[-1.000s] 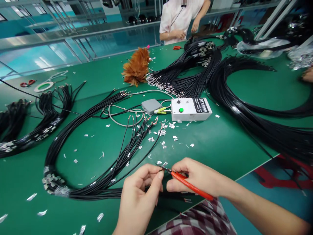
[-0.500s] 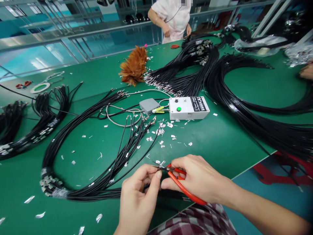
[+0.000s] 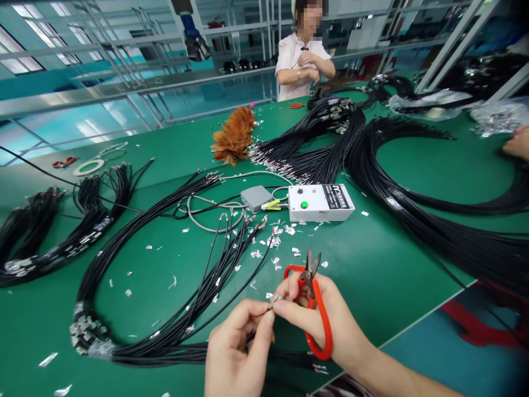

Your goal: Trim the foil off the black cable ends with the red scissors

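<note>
My left hand pinches the end of a thin black cable near the table's front edge. My right hand holds red-handled scissors with the blades pointing up and away, while its thumb and forefinger pinch the small silver wrap at the same cable tip. The two hands meet fingertip to fingertip. The cable belongs to a looped black bundle lying to my left.
A white tester box with a green button and a grey box sit mid-table on the green table. Silver scraps litter it. Large black cable bundles lie right, a feather duster behind. A person stands at the far side.
The scissors have swung from lying across the cable tip to pointing upward in my right hand. My right fingers now pinch the tip. The view has tilted up.
</note>
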The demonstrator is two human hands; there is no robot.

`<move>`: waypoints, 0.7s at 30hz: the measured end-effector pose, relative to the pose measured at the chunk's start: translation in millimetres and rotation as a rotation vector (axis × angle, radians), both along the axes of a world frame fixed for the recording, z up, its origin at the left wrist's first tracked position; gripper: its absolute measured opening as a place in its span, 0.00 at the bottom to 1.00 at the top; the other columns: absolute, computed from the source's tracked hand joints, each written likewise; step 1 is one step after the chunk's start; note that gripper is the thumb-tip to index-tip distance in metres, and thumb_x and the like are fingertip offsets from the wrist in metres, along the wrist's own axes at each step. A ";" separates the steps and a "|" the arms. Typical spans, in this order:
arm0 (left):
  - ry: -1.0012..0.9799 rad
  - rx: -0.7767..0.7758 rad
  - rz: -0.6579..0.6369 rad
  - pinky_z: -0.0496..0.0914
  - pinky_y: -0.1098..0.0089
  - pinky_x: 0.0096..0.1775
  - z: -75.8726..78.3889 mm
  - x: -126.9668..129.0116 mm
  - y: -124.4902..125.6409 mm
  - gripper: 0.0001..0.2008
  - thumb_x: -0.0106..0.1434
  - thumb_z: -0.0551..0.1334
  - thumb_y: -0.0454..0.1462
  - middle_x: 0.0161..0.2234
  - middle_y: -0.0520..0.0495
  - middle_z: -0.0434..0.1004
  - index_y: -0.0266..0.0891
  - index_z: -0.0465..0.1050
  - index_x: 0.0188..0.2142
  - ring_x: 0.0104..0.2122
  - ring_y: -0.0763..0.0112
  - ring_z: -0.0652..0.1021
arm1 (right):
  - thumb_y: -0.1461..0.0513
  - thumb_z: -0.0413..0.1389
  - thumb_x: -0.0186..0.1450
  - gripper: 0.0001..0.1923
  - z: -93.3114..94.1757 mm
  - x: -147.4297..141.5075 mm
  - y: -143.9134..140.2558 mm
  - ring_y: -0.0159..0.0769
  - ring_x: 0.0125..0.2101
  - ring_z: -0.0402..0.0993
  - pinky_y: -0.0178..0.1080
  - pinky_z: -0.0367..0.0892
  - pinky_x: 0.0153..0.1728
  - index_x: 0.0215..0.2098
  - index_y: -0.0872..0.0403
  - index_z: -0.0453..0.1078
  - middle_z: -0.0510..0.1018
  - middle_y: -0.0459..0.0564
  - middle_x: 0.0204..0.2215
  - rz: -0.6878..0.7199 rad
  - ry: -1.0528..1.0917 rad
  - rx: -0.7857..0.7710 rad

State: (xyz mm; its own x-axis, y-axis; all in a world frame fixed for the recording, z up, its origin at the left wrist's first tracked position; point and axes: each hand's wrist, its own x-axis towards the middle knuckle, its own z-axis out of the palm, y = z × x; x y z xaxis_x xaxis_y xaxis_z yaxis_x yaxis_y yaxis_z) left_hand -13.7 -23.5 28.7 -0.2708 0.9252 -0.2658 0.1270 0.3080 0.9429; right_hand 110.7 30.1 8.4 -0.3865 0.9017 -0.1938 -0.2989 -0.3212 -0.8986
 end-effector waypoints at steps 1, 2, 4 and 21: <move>0.011 0.022 -0.013 0.58 0.77 0.25 -1.8 1.2 -0.4 0.11 0.59 0.61 0.42 0.21 0.51 0.65 0.34 0.70 0.29 0.22 0.78 0.66 | 0.63 0.62 0.55 0.16 -1.1 -2.2 -0.5 0.28 0.31 0.69 0.32 0.66 0.37 0.26 0.58 0.56 0.72 0.47 0.29 -0.017 0.009 -0.022; 0.024 0.047 -0.026 0.60 0.77 0.27 -4.1 1.9 -0.9 0.11 0.59 0.60 0.42 0.21 0.51 0.66 0.35 0.70 0.29 0.23 0.77 0.67 | 0.64 0.62 0.55 0.16 -2.2 -3.3 -1.1 0.27 0.30 0.69 0.32 0.66 0.36 0.26 0.58 0.55 0.72 0.46 0.28 -0.029 0.010 -0.040; 0.040 0.081 -0.033 0.62 0.77 0.29 -9.7 2.4 -1.9 0.10 0.60 0.59 0.42 0.23 0.51 0.66 0.35 0.69 0.30 0.24 0.77 0.68 | 0.65 0.61 0.54 0.16 -4.1 -3.7 -2.4 0.27 0.29 0.68 0.32 0.66 0.35 0.26 0.58 0.55 0.72 0.46 0.28 -0.045 0.013 -0.059; -0.416 -0.343 -0.456 0.43 0.77 0.19 -11.1 -29.8 13.9 0.21 0.61 0.57 0.52 0.14 0.56 0.54 0.33 0.64 0.30 0.15 0.83 0.51 | 0.67 0.59 0.52 0.14 -12.1 -3.1 5.4 0.27 0.26 0.66 0.31 0.61 0.29 0.27 0.57 0.55 0.72 0.46 0.27 0.142 0.010 -0.044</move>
State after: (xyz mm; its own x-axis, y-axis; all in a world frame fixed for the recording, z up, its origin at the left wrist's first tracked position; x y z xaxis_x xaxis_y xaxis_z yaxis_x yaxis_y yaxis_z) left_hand -43.5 -9.6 17.6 0.3114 0.7678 -0.5600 -0.0353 0.5982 0.8006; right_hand 107.6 35.5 -3.7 -0.5120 0.8283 -0.2278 -0.2559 -0.4002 -0.8800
